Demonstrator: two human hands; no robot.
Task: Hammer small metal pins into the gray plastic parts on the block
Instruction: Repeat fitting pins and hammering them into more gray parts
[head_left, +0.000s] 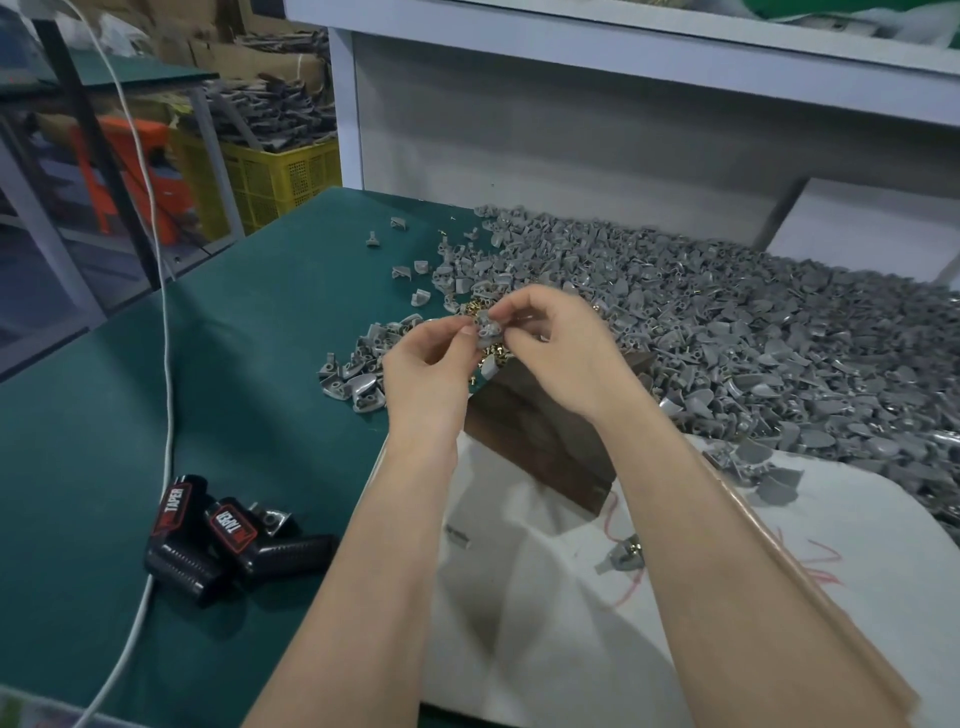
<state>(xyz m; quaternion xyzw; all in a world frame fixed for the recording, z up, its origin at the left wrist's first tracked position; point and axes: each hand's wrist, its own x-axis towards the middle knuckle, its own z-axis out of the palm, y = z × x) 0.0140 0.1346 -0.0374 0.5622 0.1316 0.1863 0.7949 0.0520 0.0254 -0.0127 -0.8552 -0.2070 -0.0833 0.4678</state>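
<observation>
At frame centre the left hand (426, 364) and right hand (561, 353) meet fingertip to fingertip. Both pinch one gray part (488, 331) between thumb and forefinger, the other fingers curled. The part is small, matte moulded plastic with round sockets on its face. It is held above the dark wooden block (540, 441) just below the hands. Shiny gold pins (475, 309) lie behind it. A heaped pile (779, 353) of like parts fills the right. Ribbed black grips (234, 545) lie lower left on the green mat (234, 364).
</observation>
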